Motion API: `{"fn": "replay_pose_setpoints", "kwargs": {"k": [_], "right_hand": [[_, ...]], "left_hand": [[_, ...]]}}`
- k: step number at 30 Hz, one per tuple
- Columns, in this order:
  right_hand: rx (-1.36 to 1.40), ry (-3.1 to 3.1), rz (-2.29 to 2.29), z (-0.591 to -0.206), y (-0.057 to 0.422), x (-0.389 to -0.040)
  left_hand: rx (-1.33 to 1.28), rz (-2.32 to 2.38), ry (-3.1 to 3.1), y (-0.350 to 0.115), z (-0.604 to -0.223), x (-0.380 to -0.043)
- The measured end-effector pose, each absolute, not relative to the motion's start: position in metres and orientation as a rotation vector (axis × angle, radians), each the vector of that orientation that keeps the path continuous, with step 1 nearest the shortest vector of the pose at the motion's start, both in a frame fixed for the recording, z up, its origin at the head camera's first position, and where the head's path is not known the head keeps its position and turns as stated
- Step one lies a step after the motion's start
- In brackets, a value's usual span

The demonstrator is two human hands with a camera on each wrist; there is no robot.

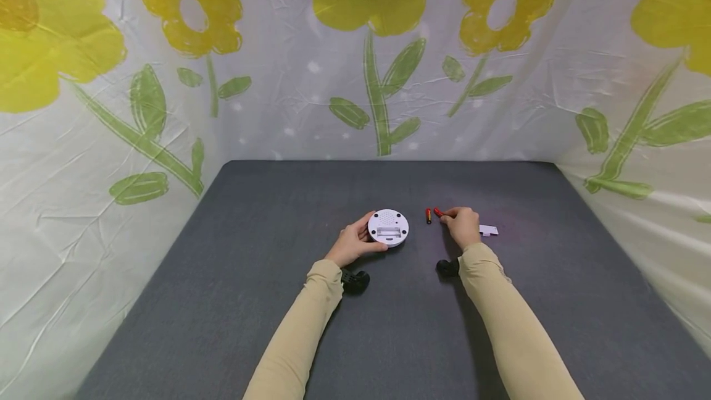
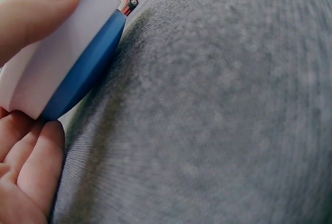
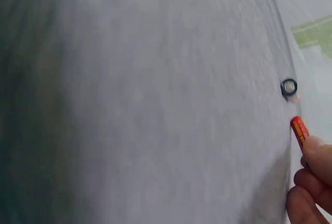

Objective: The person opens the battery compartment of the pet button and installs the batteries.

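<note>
My left hand (image 1: pixel 351 243) holds a round white device (image 1: pixel 395 220) by its left side, tilted so its underside faces up. On that underside are a speaker grille, small dark feet and an uncovered battery compartment (image 1: pixel 389 233). In the left wrist view the device's blue part (image 2: pixel 88 73) shows below the white casing, with the thumb on the white. My right hand (image 1: pixel 462 226) pinches a red battery (image 3: pixel 299 129) between thumb and fingers, close to the tabletop. A second red battery (image 1: pixel 428 215) with a dark end lies between the device and that hand.
A white battery cover (image 1: pixel 489 229) lies just right of my right hand, partly hidden by it. The dark grey tabletop (image 1: pixel 233 276) ends at a flower-printed cloth (image 1: pixel 278 79) behind and at both sides. A black rounded piece (image 1: pixel 355 281) sits at the left wrist, another (image 1: pixel 446 268) at the right.
</note>
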State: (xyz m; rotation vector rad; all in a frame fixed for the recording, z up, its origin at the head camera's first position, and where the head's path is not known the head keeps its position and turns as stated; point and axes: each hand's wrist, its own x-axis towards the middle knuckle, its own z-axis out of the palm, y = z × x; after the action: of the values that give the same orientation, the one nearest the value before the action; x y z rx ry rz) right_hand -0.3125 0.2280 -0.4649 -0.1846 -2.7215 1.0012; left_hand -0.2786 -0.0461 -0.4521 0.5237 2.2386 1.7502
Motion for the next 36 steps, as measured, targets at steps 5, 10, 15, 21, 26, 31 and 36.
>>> {"fn": "replay_pose_setpoints", "kwargs": {"k": [5,10,15,21,26,31,36], "right_hand": [[-0.197,-2.679,1.077,-0.459,0.234,-0.306],[-0.12,-2.642,1.154,-0.449,0.236,-0.3],[0.019,-2.643,1.217,-0.439,0.227,-0.295],[0.249,-2.668,1.258,-0.433,0.206,-0.291],[0.404,-2.695,1.266,-0.432,0.187,-0.286],[0.501,-2.687,1.243,-0.435,0.173,-0.284],[0.572,-2.704,1.135,-0.437,0.165,-0.283]], "left_hand": [[0.517,1.744,2.242,-0.046,-0.451,-0.278],[0.526,1.731,2.25,-0.047,-0.45,-0.278],[0.515,1.722,2.259,-0.046,-0.451,-0.279],[0.505,1.723,2.253,-0.045,-0.453,-0.28],[0.522,1.737,2.233,-0.045,-0.454,-0.28],[0.539,1.748,2.231,-0.046,-0.455,-0.28],[0.557,1.736,2.244,-0.047,-0.456,-0.281]]}}
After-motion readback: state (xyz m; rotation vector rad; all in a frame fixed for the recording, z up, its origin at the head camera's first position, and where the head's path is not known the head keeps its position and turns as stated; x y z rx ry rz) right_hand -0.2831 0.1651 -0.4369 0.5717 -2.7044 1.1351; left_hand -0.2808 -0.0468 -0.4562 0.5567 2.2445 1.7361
